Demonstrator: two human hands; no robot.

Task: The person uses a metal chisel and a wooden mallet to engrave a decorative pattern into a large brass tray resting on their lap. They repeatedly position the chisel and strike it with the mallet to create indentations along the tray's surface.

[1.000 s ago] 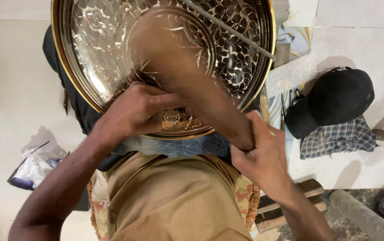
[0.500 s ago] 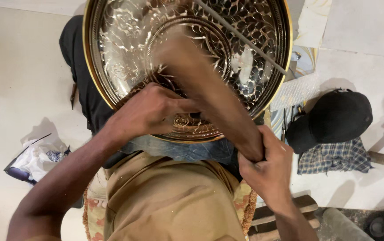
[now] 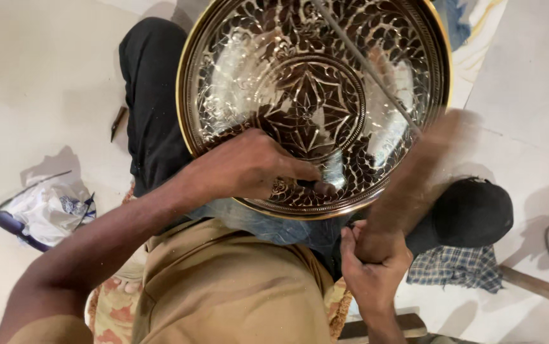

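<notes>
A large round brass-coloured metal tray [image 3: 312,95], densely engraved with floral and star patterns and shining with reflections, leans on the person's lap, its lower rim resting against the blue cloth and the tan trousers [image 3: 223,286]. The tray fills the upper middle of the view, its ornate face turned up toward the camera.

The left hand [image 3: 255,167] lies on the lower part of the tray's face, fingers drawn together and pinched around a small dark tool [image 3: 322,186] whose tip presses onto the engraved surface near the rim. The grip there is clamped on that tool.

The right hand [image 3: 373,271] sits below the tray's lower right edge, closed firmly around the base of a brown wooden mallet [image 3: 414,178], which rises up and to the right as a motion-blurred shape crossing the tray's rim. Its upper end is too smeared to make out.

A thin straight metal rod [image 3: 363,64] runs diagonally across the upper right of the tray's face.

Beside the mallet, on the pale floor [image 3: 45,95], lies a black cap [image 3: 472,213], and just below it a blue checked cloth [image 3: 459,267]. A wooden handle [image 3: 535,286] extends from the cloth toward the right edge. On the left of the floor rests a crumpled white plastic bag [image 3: 45,207], and a small dark tool lies farther up, near a black cloth [image 3: 150,95] tucked under the tray's left side.
</notes>
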